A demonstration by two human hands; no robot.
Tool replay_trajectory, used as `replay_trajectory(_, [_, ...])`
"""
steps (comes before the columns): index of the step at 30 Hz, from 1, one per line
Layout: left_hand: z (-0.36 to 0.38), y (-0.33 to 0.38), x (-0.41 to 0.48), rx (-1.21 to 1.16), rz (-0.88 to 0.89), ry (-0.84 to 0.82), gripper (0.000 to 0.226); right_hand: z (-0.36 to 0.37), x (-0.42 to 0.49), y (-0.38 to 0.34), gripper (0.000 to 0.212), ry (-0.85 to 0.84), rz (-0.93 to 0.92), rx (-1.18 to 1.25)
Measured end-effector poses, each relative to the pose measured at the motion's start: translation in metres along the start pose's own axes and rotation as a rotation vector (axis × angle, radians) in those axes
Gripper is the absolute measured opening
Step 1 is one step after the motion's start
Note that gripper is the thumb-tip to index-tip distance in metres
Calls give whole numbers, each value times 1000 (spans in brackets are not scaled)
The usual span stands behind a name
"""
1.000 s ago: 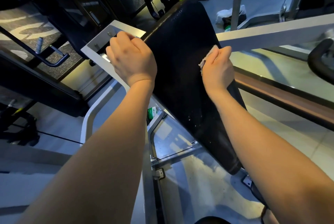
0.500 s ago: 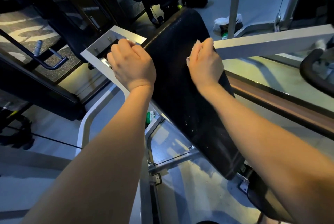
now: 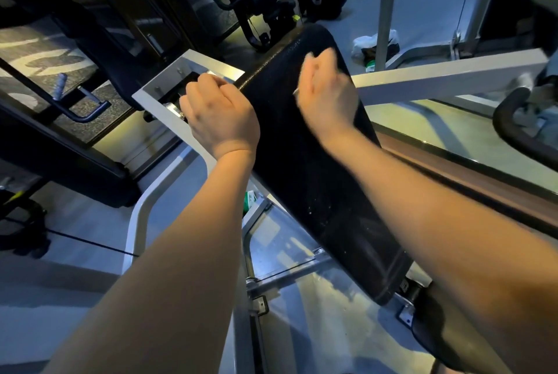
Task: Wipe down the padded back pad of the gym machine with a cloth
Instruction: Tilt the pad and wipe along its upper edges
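Black speckled vinyl covers the back pad [image 3: 317, 192], which slants from upper centre to lower right of the frame. The left hand [image 3: 220, 119] clenches its left edge beside the white metal frame [image 3: 157, 101]. The blurred right hand [image 3: 326, 95] rests on the pad's upper part, fingers curled over the cloth [image 3: 296, 91], visible only as a pale sliver.

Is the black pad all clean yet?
Not yet. The top of the pad near the right hand looks dark and free of specks, so it is probably wiped. That hand holds the cloth, mostly hidden, against the upper part, while the left hand grips the metal frame beside it. The white specks lower down look like what is left.
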State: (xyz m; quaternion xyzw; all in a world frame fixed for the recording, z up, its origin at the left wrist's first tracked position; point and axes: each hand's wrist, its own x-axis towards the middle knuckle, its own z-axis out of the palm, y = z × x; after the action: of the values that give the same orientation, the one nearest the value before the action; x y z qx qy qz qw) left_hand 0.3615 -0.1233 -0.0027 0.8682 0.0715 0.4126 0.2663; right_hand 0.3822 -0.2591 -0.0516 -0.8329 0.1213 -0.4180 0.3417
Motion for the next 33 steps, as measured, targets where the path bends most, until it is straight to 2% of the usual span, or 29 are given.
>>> replay_trajectory(1, [0, -1, 0, -5, 2, 3, 21, -2, -22, -8, 27, 20, -105, 87])
replay_trajectory(3, [0, -2, 0, -22, 6, 6, 20, -5, -75, -10, 22, -76, -411, 199])
replay_trajectory(5, [-1, -2, 1, -32, 13, 5, 19, -8, -90, 4, 8, -153, -684, 182])
replay_trajectory(6, [-1, -2, 1, -35, 15, 6, 19, -8, -77, 11, 4, -156, -758, 159])
replay_trajectory(8, [0, -2, 1, -47, 12, 4, 19, -3, -39, 17, 11, -91, -698, 62])
replay_trajectory(10, [0, -2, 1, -54, 6, -3, 20, 0, 2, 9, 26, 35, -404, -30])
replay_trajectory(11, [0, -3, 1, -55, 3, -5, 20, 0, 15, 2, 30, 45, -245, -36])
replay_trajectory(13, [0, -3, 1, -65, 1, -9, 21, 2, 11, -11, 29, 44, -115, 51])
replay_trajectory(14, [0, -3, 1, -76, 0, -12, 21, 1, -1, -17, 26, 49, -155, 107])
replay_trajectory(15, [0, -3, 1, -89, -3, -13, 21, -1, -18, -18, 24, 24, -269, 150])
replay_trajectory(17, [0, -4, 1, -118, -9, -13, 22, -6, -52, -12, 26, -102, -588, 196])
replay_trajectory(19, [-1, -5, 1, -142, -12, -9, 23, -9, -49, 3, 30, -153, -830, 135])
replay_trajectory(20, [-1, -4, 1, -148, -14, -9, 23, -7, -35, 7, 27, -121, -869, 91])
replay_trajectory(21, [-1, -4, 1, -148, -17, -10, 23, -5, -17, 9, 24, -76, -830, 54])
replay_trajectory(22, [-1, -3, 2, -147, -20, -11, 23, -4, 1, 8, 23, -20, -715, 28])
replay_trajectory(25, [-1, -3, 2, -130, -19, -13, 21, -1, 30, -8, 29, 39, -215, 12])
replay_trajectory(26, [0, -3, 2, -124, -18, -14, 21, 0, 24, -16, 28, 50, -154, 45])
replay_trajectory(27, [1, -3, 2, -120, -17, -15, 20, -1, 14, -23, 27, 60, -169, 85])
replay_trajectory(30, [1, -5, 2, -116, -6, -19, 22, -3, -22, -26, 26, -23, -570, 116])
replay_trajectory(31, [0, -5, 2, -116, -4, -22, 23, -4, -15, -20, 27, -44, -643, 97])
replay_trajectory(33, [-1, -3, 2, -117, -10, -25, 23, 1, 16, -7, 27, 10, -558, 27])
